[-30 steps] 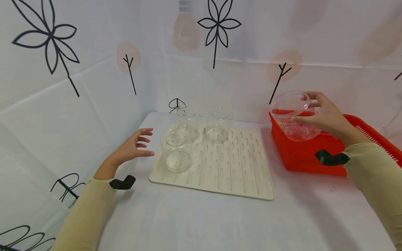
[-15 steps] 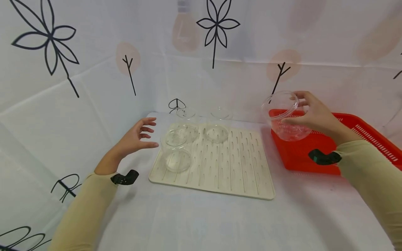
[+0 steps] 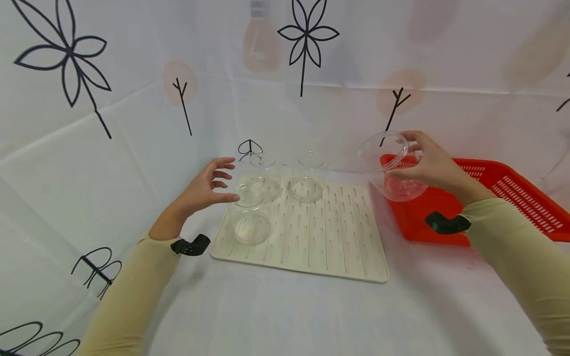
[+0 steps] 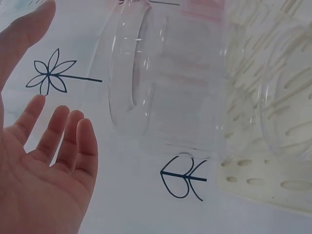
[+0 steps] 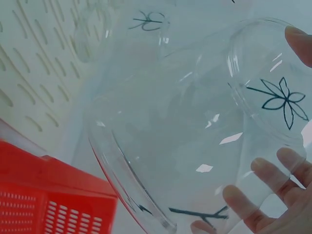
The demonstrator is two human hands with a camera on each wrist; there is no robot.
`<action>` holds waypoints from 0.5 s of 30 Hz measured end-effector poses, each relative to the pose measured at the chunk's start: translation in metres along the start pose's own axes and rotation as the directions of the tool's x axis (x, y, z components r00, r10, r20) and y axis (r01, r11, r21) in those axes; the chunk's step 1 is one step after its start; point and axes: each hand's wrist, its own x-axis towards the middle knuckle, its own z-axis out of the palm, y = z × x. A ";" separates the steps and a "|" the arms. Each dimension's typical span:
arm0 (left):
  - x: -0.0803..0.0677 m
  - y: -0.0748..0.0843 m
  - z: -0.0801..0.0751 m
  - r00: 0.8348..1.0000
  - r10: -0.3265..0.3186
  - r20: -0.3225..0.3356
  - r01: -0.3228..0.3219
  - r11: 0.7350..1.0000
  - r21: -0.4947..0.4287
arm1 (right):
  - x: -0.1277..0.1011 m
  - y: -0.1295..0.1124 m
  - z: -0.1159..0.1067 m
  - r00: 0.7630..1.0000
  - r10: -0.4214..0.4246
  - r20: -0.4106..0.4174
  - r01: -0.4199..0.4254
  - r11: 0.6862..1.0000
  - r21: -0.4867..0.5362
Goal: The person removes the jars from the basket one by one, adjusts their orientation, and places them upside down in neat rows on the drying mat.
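My right hand (image 3: 429,165) grips a clear jar (image 5: 180,126) near its rim and carries it tilted in the air, just left of the red basket (image 3: 420,222). In the right wrist view, the fingers (image 5: 265,178) lie along the clear wall. My left hand (image 3: 207,188) is raised by the mat's left edge, holding nothing, its fingers loosely spread and thumb apart. Its thumb tip overlaps the front jar (image 3: 251,227) in the head view. On the cream ridged mat (image 3: 329,247), two more clear jars stand upright behind, a left one (image 3: 266,183) and a right one (image 3: 307,188).
The perforated red basket stands right of the mat, with its left corner close to the mat's right edge. A white patterned cloth (image 3: 356,59) hangs behind and at the left. White cloth (image 3: 276,316) covers the table in front.
My right hand has carried the jar leftward from over the basket toward the mat. My left hand has moved right and up, closer to the standing jars, which have not moved.
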 end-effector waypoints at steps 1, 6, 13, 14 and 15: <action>0.001 0.001 0.001 1.000 0.002 0.002 -0.002 1.000 0.000 | 0.000 -0.001 0.001 1.000 -0.002 0.004 0.002 1.000 0.004; 0.006 0.005 0.006 1.000 0.008 0.003 -0.008 1.000 -0.001 | 0.001 -0.004 0.005 1.000 -0.015 0.010 0.015 1.000 0.015; 0.013 0.012 0.017 1.000 0.019 0.011 -0.019 0.999 -0.026 | 0.004 -0.007 0.013 0.999 -0.034 0.018 0.034 0.999 0.005; 0.014 0.014 0.019 1.000 0.021 0.011 -0.020 1.000 -0.023 | 0.004 -0.008 0.014 0.999 -0.036 0.020 0.036 0.999 0.003; 0.015 0.015 0.020 1.000 0.023 0.013 -0.023 0.999 -0.023 | 0.004 -0.009 0.015 0.999 -0.038 0.021 0.038 0.999 0.001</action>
